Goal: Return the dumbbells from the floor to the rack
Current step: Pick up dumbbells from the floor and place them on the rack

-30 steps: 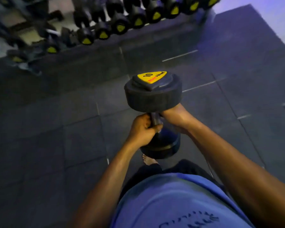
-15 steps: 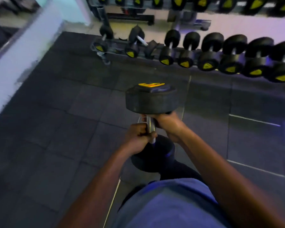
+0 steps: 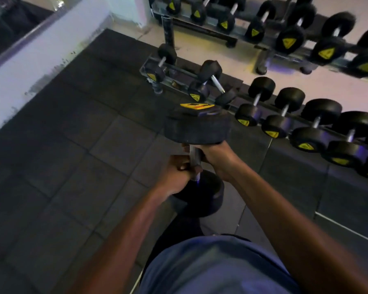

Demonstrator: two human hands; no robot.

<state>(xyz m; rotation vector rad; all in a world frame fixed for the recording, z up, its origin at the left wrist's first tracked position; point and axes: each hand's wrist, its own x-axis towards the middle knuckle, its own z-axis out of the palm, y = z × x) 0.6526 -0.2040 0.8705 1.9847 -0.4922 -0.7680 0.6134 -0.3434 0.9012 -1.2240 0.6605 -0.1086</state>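
I hold a black dumbbell (image 3: 197, 126) with a yellow end label upright in front of my body, above the floor. My left hand (image 3: 176, 172) grips the lower part of its metal handle. My right hand (image 3: 215, 154) grips the handle just under the upper head. The lower head hangs below my hands. The low dumbbell rack (image 3: 174, 71) stands ahead, running from centre to the right, with several black dumbbells (image 3: 283, 115) on it. One small dumbbell (image 3: 208, 79) lies crooked near the rack's left end.
A second rack (image 3: 227, 24) with several more dumbbells lines the back wall beyond a pale floor strip. A white wall (image 3: 30, 66) with a mirror runs along the left. Dark rubber floor tiles (image 3: 83, 166) spread to the left and below me.
The view has swung and moved closer to the low rack, which now looks larger and nearer. Both hands keep the same grip on the upright dumbbell.
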